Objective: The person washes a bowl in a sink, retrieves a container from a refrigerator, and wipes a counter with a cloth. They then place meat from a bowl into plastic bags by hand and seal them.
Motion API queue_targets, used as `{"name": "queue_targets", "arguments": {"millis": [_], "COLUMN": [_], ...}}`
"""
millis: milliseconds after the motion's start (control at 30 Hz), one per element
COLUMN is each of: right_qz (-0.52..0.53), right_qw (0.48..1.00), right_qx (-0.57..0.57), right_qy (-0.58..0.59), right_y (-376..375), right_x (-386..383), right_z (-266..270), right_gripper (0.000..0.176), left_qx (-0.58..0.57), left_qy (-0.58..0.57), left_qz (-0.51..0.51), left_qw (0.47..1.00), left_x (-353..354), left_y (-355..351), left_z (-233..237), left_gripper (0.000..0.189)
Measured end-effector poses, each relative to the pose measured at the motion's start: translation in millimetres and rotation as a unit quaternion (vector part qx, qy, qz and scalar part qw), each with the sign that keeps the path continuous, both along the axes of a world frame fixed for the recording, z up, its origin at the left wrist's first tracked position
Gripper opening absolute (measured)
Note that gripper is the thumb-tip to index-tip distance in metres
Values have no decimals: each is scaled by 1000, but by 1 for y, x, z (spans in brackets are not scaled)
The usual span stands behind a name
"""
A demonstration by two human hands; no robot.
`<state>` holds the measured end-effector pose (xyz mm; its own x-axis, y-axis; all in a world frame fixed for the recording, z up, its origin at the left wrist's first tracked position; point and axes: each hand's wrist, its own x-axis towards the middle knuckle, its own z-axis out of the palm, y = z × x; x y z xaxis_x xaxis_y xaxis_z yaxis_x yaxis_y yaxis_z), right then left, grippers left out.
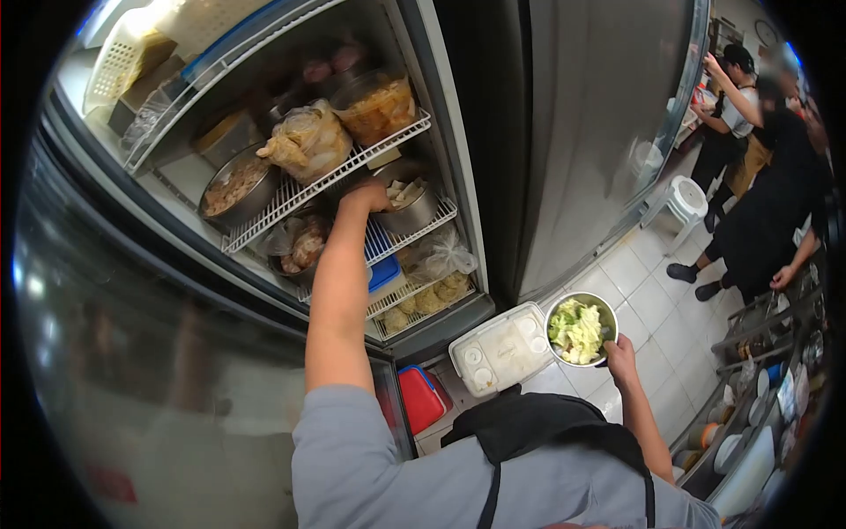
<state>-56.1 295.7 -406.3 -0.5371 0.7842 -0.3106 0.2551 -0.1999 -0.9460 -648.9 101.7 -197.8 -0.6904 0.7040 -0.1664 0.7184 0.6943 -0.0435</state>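
My left hand [372,194] reaches into the refrigerator, closed at the left rim of a round metal pot [418,214] that holds pale cut pieces. Some of its fingers are hidden from view. The pot stands on a white wire shelf [445,212]. Low on my other side, my right hand [620,357] grips the rim of a metal bowl [614,324]. Chopped leafy greens [577,331], pale green and yellow, fill this bowl.
Bagged food [308,141], a tub of orange food [374,110] and a metal pan [238,189] crowd the upper shelf. The refrigerator door [176,353] stands open. A white cooler [500,348] and red container [423,398] sit on the floor. Several people [767,194] stand beyond a stool [687,198].
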Motion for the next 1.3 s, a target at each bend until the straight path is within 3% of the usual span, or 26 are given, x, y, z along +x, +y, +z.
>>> {"name": "queue_targets", "arguments": {"millis": [33,167,267,367,433,500,633,700,833,900,933,967,1100,1167,1300], "right_qz": [6,54,83,114,128,120,115,115,119,121,116,119,107,98,88], "right_qw": [1000,998,996,991,986,959,989,990,991,991,992,991,992,992,992], "right_qx": [4,31,35,71,105,246,82,70,32,30,32,33,39,42,24], "right_qy": [1,-6,-21,-28,-34,-75,-46,-38,-44,-48,-46,-46,-60,-71,-86], "right_y": [-3,-13,-16,-19,-20,-28,-32,-35,-42,-49,-52,-50,-45,-44,-39], "right_x": [-10,-46,-88,-127,-147,-164,-190,-198,-210,-210,-209,-208,-187,-172,-141], "right_z": [-1,6,27,46,51,67,60,57,57,67,69,67,53,53,48], "right_gripper": [25,27,28,29,30,29,26,25,26,27,28,28,28,28,28], "left_qx": [-34,3,74,306,374,485,463,376,315,318,346,395,531,456,261], "left_qy": [-2,10,-53,-209,-302,-345,-416,-391,-368,-157,-123,-153,-80,-22,-102], "left_qz": [-21,-56,25,-10,-18,-61,-96,-109,-136,-243,-251,-218,0,17,-15], "left_qw": [999,998,996,929,877,801,777,833,864,903,896,879,843,889,960], "left_x": [-5,11,10,-7,1,39,129,160,188,191,187,175,85,30,-19], "left_y": [5,-11,-21,-52,-60,-68,-46,-26,8,9,8,10,-1,1,14], "left_z": [-6,16,32,13,6,-2,-28,-42,-89,-97,-87,-75,-31,-23,-17], "left_gripper": [46,40,38,34,30,31,27,27,27,30,31,31,29,29,32]}}
